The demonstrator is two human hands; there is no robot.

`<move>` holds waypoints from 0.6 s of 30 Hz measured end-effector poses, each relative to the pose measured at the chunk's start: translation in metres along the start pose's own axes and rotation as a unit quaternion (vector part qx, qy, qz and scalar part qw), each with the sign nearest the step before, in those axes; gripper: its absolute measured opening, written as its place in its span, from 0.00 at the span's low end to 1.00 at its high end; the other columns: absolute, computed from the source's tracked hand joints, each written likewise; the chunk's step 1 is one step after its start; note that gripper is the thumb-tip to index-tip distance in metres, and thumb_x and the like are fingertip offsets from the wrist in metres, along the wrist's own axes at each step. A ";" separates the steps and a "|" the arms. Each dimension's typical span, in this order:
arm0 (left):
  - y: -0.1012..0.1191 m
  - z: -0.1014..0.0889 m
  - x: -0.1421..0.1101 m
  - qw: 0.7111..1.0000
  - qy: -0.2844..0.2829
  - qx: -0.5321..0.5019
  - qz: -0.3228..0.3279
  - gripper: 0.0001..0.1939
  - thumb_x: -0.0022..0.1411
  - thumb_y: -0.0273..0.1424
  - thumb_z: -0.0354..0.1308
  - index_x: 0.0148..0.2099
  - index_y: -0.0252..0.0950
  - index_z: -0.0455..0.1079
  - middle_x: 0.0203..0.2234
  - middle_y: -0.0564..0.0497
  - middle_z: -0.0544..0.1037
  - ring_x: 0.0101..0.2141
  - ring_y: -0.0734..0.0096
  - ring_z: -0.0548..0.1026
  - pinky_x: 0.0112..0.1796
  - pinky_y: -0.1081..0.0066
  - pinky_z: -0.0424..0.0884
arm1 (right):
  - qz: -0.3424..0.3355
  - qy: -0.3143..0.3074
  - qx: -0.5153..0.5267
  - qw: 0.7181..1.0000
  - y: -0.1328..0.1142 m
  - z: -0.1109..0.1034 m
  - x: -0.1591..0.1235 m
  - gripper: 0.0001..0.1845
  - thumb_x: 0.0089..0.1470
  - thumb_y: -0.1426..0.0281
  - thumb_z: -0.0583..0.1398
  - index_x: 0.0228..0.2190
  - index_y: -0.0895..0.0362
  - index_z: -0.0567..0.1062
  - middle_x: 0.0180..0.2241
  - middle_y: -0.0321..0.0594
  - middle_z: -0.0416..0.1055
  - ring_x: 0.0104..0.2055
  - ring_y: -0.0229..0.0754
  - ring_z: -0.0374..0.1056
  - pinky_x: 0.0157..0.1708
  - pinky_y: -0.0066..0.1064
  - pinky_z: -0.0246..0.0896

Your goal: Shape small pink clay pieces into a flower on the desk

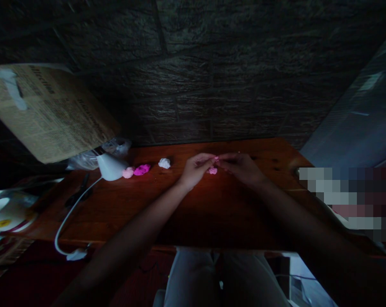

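On the counter (193, 209), rightward from 1 white gooseneck lamp (110, 167): 1 pale pink lump (128, 172), 1 magenta lump (142, 169), 1 white lump (164, 163). Farthest right of the lamp: 1 small pink piece (216, 158), pinched by the fingers of left hand (195, 168) and right hand (244, 167).

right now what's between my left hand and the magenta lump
In the head view, a white lump lies on the table between your left hand and the magenta lump, touching neither.
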State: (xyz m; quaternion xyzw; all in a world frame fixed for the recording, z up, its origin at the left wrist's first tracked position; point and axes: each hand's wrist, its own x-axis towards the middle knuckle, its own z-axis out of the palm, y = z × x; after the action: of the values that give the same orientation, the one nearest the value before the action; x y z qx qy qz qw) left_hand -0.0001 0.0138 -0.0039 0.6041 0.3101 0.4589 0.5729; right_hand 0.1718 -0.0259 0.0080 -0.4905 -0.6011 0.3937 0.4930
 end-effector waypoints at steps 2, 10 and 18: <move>0.001 0.000 0.000 1.000 0.002 -0.006 -0.002 0.07 0.58 0.29 0.65 0.39 0.32 0.76 0.26 0.51 0.79 0.26 0.77 0.75 0.30 0.75 0.71 | -0.005 0.000 -0.007 1.000 0.001 0.000 0.000 0.15 0.48 0.61 0.65 0.34 0.57 0.83 0.28 0.38 0.78 0.26 0.36 0.66 0.29 0.31 0.62; 0.002 0.002 0.000 1.000 0.005 -0.002 0.004 0.09 0.57 0.33 0.66 0.38 0.33 0.77 0.27 0.50 0.79 0.26 0.77 0.74 0.29 0.75 0.70 | -0.019 0.014 -0.038 0.999 0.000 -0.001 0.000 0.14 0.52 0.60 0.63 0.35 0.55 0.83 0.32 0.40 0.80 0.31 0.39 0.70 0.33 0.32 0.65; 0.001 0.001 0.001 1.000 0.006 -0.011 0.008 0.12 0.57 0.34 0.67 0.40 0.32 0.76 0.28 0.50 0.80 0.26 0.77 0.74 0.28 0.76 0.70 | -0.007 0.014 -0.020 1.000 -0.002 0.000 0.000 0.16 0.51 0.58 0.64 0.35 0.58 0.82 0.32 0.42 0.79 0.29 0.38 0.69 0.33 0.32 0.64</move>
State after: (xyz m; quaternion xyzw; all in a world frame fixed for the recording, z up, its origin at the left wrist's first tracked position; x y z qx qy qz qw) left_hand 0.0011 0.0142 -0.0028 0.5979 0.3033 0.4703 0.5738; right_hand 0.1713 -0.0261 0.0105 -0.5016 -0.6052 0.3717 0.4939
